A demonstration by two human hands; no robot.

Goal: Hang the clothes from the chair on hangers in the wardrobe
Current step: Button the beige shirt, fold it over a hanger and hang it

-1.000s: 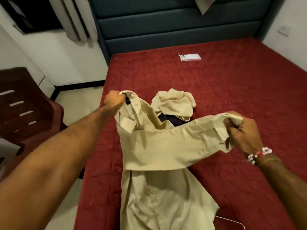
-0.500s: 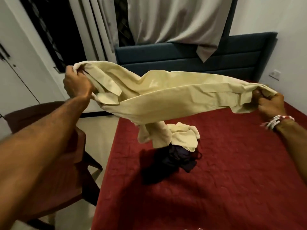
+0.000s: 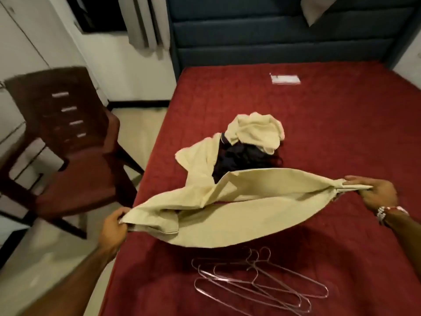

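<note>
Beige garment [image 3: 239, 215]: stretched low over the near bed [image 3: 341, 137]. Left hand [image 3: 114, 226]: fingers clamped on its left end. Right hand [image 3: 376, 193]: fingers pinching its right end. Wire hangers [image 3: 257, 279]: on the bed, just nearer.
Advice: keep the garment taut, lay it flat and find the neck opening before threading a hanger.
Unclear: which end is the collar. Wardrobe: not visible.

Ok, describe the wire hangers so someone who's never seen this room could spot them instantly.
Find the large dark red bed. On its near end, just nearer than the stretched cream shirt, lies a loose heap of thin pinkish wire hangers. They alone are bare metal outlines; the neighbours are crumpled clothes.
</note>
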